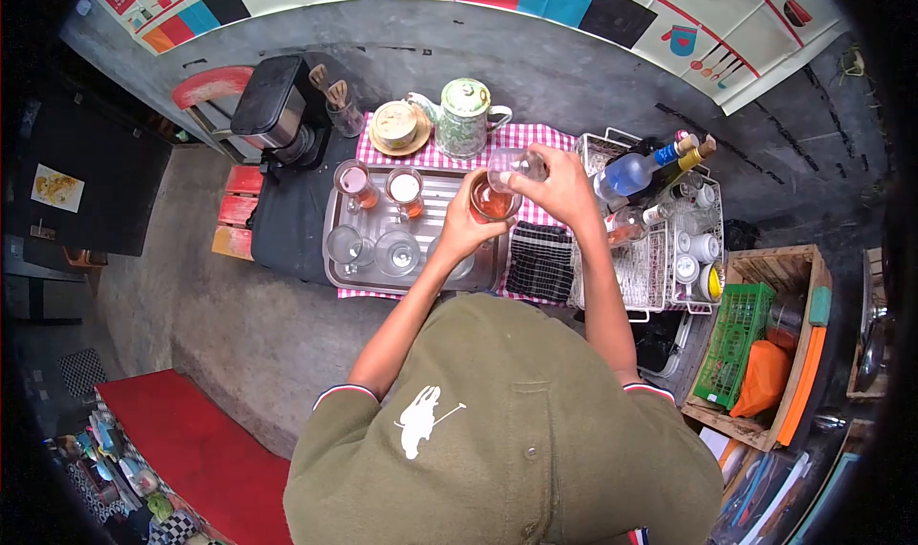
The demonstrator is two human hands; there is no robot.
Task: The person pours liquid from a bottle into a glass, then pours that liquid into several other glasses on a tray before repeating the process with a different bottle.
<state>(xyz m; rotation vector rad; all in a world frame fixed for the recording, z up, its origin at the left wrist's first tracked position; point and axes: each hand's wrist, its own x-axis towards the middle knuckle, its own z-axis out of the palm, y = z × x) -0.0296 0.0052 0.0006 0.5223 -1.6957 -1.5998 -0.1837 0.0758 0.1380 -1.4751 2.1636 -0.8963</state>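
My left hand (470,227) is wrapped round a glass of reddish-brown drink (491,201) above the right end of a metal tray (430,184). In my right hand (562,189) is a small clear container (517,167), held over that glass, its contents too small to tell. On the tray's back left stand two filled glass mugs, one with a pinkish top (355,183) and one with a white top (404,188). Clear empty glasses (397,253) stand in front of them. One more glass (460,266) is partly hidden by my left forearm.
Behind the tray are a green patterned pot (465,119) and a lidded cup on a saucer (394,126). A white wire rack (622,282) with bottles and jars stands right of a black cloth (541,261). A coffee machine (275,105) is at the left.
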